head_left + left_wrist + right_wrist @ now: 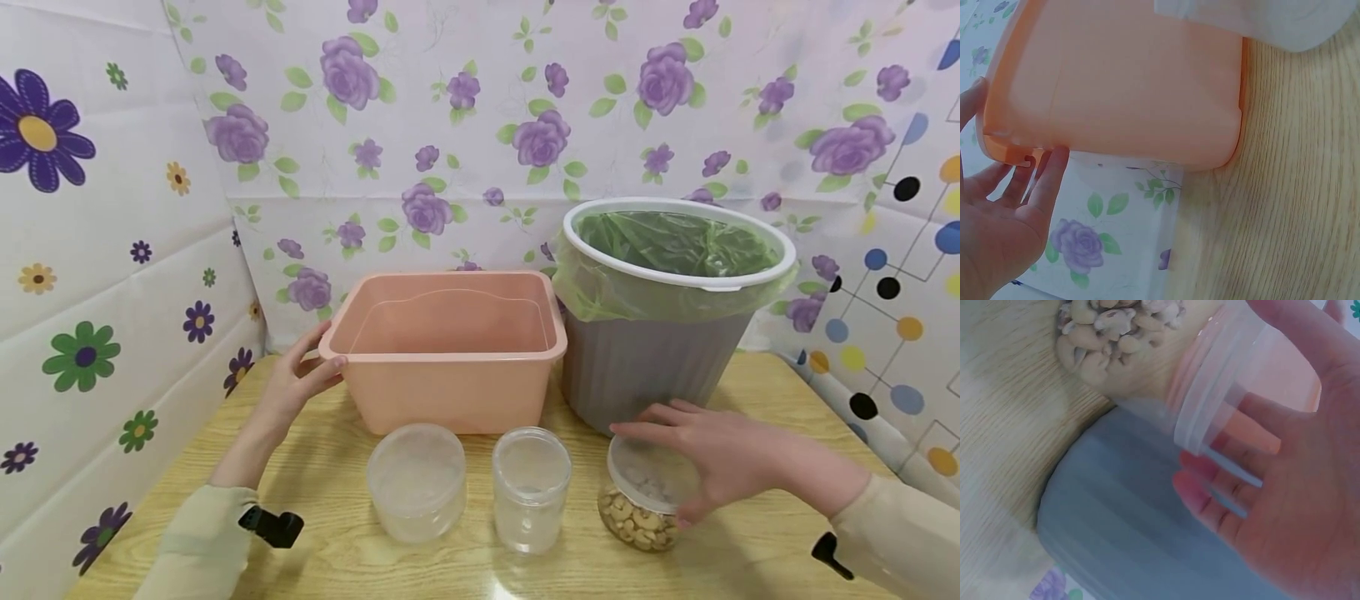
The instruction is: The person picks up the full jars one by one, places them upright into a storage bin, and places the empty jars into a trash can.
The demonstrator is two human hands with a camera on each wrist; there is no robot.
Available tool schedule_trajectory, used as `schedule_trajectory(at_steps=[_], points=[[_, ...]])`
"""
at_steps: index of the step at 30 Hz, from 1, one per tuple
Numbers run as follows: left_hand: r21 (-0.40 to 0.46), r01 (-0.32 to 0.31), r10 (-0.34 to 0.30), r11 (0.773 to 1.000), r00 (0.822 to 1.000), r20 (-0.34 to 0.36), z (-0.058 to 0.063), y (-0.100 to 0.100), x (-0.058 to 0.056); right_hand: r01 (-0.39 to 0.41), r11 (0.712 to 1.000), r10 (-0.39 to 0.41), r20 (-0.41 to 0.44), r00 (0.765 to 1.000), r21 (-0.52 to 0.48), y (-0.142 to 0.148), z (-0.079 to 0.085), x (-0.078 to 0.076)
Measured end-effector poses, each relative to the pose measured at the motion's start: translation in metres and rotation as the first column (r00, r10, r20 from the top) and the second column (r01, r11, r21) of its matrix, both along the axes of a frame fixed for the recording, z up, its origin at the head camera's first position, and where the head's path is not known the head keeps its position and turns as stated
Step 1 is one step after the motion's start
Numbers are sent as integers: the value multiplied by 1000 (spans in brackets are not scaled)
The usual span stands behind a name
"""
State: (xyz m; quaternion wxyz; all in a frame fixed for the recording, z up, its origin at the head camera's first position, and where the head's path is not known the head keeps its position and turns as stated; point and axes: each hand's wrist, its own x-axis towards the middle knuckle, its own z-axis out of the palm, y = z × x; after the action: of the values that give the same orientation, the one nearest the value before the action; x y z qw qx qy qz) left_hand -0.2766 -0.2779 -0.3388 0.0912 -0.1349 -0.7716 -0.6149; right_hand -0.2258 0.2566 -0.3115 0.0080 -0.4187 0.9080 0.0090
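My left hand [298, 379] holds the left rim of a pink plastic tub [450, 392]. In the left wrist view, the fingers [1047, 181] lie under the tub's rim. My right hand [723, 454] is over a clear jar of cashew-like nuts [637, 521], its fingers spread around the translucent lid [651, 471]. In the right wrist view, some fingertips [1191, 490] sit beside the lid [1200, 406], and the fingers look fairly straight. The jar stands on the table near the grey bin.
A grey trash bin [645, 358] with a white ring and green liner [675, 242] stands at the back right. Before the tub are a wide lidded container [417, 483] and a narrower clear jar [531, 492]. Flower-printed cloth [450, 125] surrounds the wooden table [330, 517].
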Motion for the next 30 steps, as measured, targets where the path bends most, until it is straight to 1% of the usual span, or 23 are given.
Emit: schedule_trajectory(at_steps=[3, 7, 11, 15, 17, 20, 22, 25, 28, 30], points=[[10, 0, 0, 1000, 1000, 10, 1, 0, -1, 15, 1000, -16, 21, 1000, 11, -3, 1, -1], [14, -3, 3, 1000, 999, 33, 3, 0, -2, 16, 1000, -16, 14, 1000, 10, -6, 2, -2], [16, -2, 1, 1000, 998, 55, 5, 1, -2, -23, 1000, 23, -7, 1000, 9, -10, 6, -1], [24, 6, -8, 1000, 997, 71, 6, 0, -2, -70, 997, 70, -26, 997, 12, -15, 19, 1], [21, 8, -10, 1000, 997, 74, 7, 0, -2, -80, 997, 80, -22, 997, 11, -17, 30, 3], [14, 6, -7, 1000, 997, 76, 6, -1, -1, -80, 997, 80, -4, 997, 10, -20, 52, 5], [10, 6, -7, 1000, 997, 77, 6, -1, 0, -79, 997, 79, 14, 997, 10, -23, 71, 6], [10, 7, -8, 1000, 997, 80, 6, -1, 1, -87, 996, 86, 17, 996, 9, -27, 101, 7], [8, 9, -10, 1000, 997, 81, 7, -1, 0, -109, 994, 109, -4, 994, 10, -33, 129, 7], [4, 10, -10, 1000, 997, 82, 8, -1, 0, -114, 993, 114, -3, 993, 9, -37, 147, 6]])
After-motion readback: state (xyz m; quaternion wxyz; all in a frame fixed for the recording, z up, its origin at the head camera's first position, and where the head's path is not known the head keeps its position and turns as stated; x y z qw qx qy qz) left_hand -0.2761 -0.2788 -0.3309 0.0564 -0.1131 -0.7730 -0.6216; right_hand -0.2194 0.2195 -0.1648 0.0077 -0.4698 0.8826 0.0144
